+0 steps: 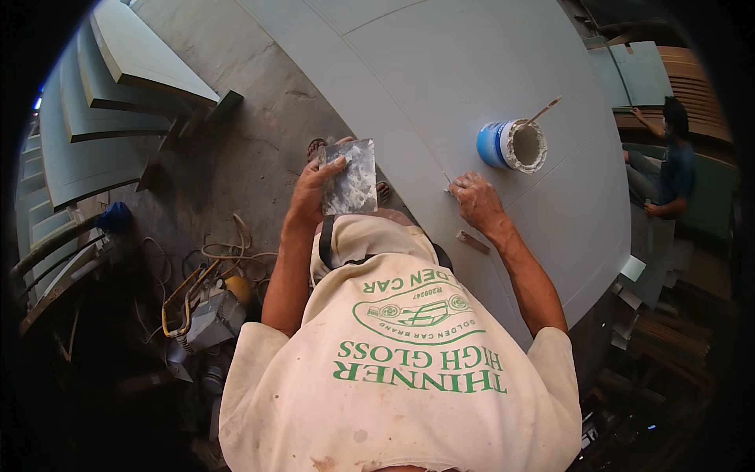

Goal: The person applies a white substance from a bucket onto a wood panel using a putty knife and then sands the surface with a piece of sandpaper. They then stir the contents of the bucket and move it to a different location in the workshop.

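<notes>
The left hand [317, 189] is clamped on a square, white-smeared metal plate [351, 181]. The right hand [476, 201] curls its fingers together at the large, flat grey panel [440, 94], near a cylindrical blue can [493, 144]; its grip is unclear.

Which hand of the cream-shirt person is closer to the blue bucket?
Right. The right hand is just below the blue bucket in the picture; the left hand is farther left, holding a smeared plate.
</notes>
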`<action>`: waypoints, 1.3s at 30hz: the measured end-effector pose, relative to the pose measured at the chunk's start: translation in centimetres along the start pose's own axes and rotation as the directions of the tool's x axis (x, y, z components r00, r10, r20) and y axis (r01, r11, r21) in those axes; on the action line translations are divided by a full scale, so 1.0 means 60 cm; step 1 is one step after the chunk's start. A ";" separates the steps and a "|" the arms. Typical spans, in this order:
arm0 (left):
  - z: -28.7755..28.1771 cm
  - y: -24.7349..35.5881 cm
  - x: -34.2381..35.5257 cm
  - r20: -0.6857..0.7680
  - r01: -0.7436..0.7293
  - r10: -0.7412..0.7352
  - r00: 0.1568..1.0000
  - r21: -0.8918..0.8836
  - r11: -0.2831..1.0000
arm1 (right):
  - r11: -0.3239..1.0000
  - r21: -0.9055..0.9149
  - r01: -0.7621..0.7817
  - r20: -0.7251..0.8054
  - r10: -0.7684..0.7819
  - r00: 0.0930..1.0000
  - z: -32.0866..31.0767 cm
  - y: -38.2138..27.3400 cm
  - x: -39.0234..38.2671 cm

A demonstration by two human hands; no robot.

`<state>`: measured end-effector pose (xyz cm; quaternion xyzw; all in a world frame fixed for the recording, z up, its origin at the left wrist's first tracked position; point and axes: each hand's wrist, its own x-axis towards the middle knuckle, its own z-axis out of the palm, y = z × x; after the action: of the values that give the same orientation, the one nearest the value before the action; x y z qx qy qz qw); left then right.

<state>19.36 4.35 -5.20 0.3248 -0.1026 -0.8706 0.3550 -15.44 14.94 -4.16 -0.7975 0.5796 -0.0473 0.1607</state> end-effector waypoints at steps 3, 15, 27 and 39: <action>0.005 -0.023 0.010 0.008 0.039 -0.039 0.999 0.017 0.999 | 0.932 0.292 -0.216 -0.009 0.228 0.974 -0.017 -0.010 -0.056; 0.099 -0.117 0.047 0.011 0.415 -0.425 0.905 0.195 0.889 | 0.721 0.692 -0.042 -0.422 0.451 0.787 -0.044 -0.132 -0.102; 0.137 -0.110 0.050 -0.004 0.226 -0.230 0.973 0.203 0.953 | 0.778 0.601 -0.181 -0.346 0.458 0.819 0.072 -0.183 -0.130; 0.132 -0.054 0.092 0.014 0.384 -0.423 0.906 0.395 0.835 | 0.173 0.974 -0.146 -0.122 0.944 0.307 0.101 -0.193 -0.162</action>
<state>9.55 2.52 -3.14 0.3577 -0.2177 -0.9039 0.0871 -6.47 28.47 -5.20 -0.1736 0.7538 -0.5721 0.2726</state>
